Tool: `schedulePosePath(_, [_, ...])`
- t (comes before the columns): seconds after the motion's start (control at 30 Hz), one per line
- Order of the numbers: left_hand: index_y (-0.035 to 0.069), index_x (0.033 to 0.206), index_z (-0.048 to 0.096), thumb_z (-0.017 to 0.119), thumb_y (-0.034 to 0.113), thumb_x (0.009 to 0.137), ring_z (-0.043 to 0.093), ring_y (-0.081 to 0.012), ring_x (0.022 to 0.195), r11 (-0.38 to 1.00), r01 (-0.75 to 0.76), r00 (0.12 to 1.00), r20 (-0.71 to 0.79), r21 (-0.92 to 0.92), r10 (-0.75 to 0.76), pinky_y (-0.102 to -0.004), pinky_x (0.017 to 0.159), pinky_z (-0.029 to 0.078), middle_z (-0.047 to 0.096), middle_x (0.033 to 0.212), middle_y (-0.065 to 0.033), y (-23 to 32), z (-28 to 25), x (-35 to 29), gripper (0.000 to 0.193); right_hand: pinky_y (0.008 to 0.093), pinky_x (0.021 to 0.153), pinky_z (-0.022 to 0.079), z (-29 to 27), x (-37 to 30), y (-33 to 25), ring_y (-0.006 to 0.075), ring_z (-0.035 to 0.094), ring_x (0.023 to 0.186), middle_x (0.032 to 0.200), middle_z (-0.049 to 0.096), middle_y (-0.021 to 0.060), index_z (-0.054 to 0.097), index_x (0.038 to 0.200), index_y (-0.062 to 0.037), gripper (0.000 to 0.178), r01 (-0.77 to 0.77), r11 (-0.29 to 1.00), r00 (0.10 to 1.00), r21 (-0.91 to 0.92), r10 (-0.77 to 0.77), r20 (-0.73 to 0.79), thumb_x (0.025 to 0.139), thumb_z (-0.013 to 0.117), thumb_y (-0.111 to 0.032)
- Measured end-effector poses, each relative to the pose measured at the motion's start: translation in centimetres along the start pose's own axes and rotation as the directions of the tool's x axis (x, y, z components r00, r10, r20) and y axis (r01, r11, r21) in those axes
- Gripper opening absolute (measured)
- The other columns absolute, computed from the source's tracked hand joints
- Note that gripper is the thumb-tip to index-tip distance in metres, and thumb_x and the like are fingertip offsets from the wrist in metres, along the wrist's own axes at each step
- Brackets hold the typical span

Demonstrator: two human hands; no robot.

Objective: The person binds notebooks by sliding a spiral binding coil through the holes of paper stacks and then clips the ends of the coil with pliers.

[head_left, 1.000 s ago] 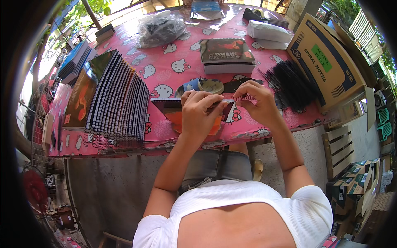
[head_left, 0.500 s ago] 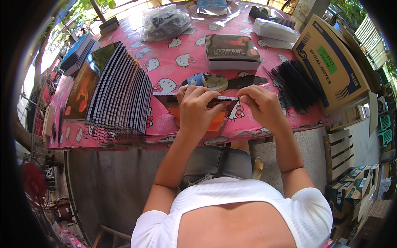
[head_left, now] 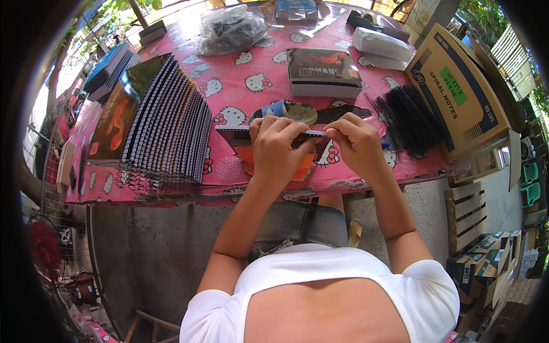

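Note:
My left hand (head_left: 277,147) grips a notebook (head_left: 231,132) with a dark and orange cover, its punched or bound edge facing up. The thumb lies on the near side, and the fingers reach over that edge. At the notebook's right end, my right hand (head_left: 355,144) is closed in a pinch at the corner of the same edge. Whatever lies between those fingertips is too small to make out. Just beyond the notebook lies a blue and pale patterned slipper-like piece (head_left: 291,111). To the left stands a tall stack of spiral notebooks (head_left: 166,123).
A pile of black plastic spirals (head_left: 406,120) lies right of my hands, beside a cardboard box (head_left: 457,97). A stack of notebook sheets with a dark cover (head_left: 323,71) sits farther back. Behind are a clear plastic bag (head_left: 231,31) and a white packet (head_left: 383,44) on the pink tablecloth (head_left: 257,100).
My right hand has shifted slightly left, closer against the notebook's right end. A small blue item now shows beside my right wrist. My left hand keeps its grip.

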State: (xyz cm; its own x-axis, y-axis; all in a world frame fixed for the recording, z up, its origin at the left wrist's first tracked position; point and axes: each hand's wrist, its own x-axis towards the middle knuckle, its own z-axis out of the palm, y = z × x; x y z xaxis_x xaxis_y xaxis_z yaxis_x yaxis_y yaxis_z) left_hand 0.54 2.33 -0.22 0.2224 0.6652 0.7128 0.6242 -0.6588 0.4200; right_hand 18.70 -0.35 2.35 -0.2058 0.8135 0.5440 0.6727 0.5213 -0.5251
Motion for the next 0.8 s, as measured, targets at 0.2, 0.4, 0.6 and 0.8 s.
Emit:
schedulePosePath(0.2, [0.013,0.082,0.071,0.080,0.025,0.064,0.057,-0.0193,0.083,0.999,-0.031,0.999,-0.012,-0.019,0.030,-0.0362,0.083,0.034,0.064,0.079,-0.0003,0.2,-0.3,-0.4,0.023,0.0414,0.063,0.048,-0.2,-0.4,-0.8,0.0314,0.061,0.077,0.084,0.058,0.0089,0.062,0.088,-0.0065,0.017,-0.014,0.998,1.000,-0.055,0.013,-0.018,0.080,0.071,-0.018])
schedulePosePath(0.4, [0.013,0.081,0.071,0.079,0.024,0.064,0.057,-0.0186,0.082,0.999,-0.031,0.999,-0.023,-0.026,0.031,-0.0351,0.083,0.035,0.065,0.080,-0.0003,0.4,-0.4,-0.5,0.022,0.0414,0.064,0.048,0.0,-0.1,-0.8,0.0310,0.062,0.077,0.082,0.059,0.0098,0.062,0.085,-0.0055,0.017,0.056,0.996,0.997,-0.063,-0.059,-0.049,0.083,0.066,-0.022])
schedulePosePath(0.6, [0.013,0.085,0.072,0.079,0.026,0.068,0.058,-0.0175,0.082,0.995,-0.051,0.999,-0.006,-0.086,0.051,-0.0346,0.083,0.035,0.066,0.080,0.0009,0.0,-1.5,-1.4,0.022,0.0387,0.077,0.051,-0.7,7.4,4.1,0.0331,0.063,0.090,0.097,0.065,0.0148,0.063,0.102,-0.0018,0.019,0.137,0.988,0.912,-0.069,-0.098,0.398,0.085,0.063,-0.011])
schedulePosePath(0.8, [0.010,0.095,0.067,0.081,0.034,0.065,0.058,-0.0203,0.085,0.999,-0.008,0.985,-0.173,-0.044,0.000,-0.0354,0.084,0.036,0.065,0.088,-0.0022,0.2,-0.6,-0.2,0.040,0.0454,0.080,0.051,8.6,6.9,10.8,0.0365,0.060,0.099,0.108,0.059,0.0227,0.056,0.109,-0.0017,0.051,0.399,0.874,0.793,-0.278,-0.177,0.583,0.067,0.073,-0.026])
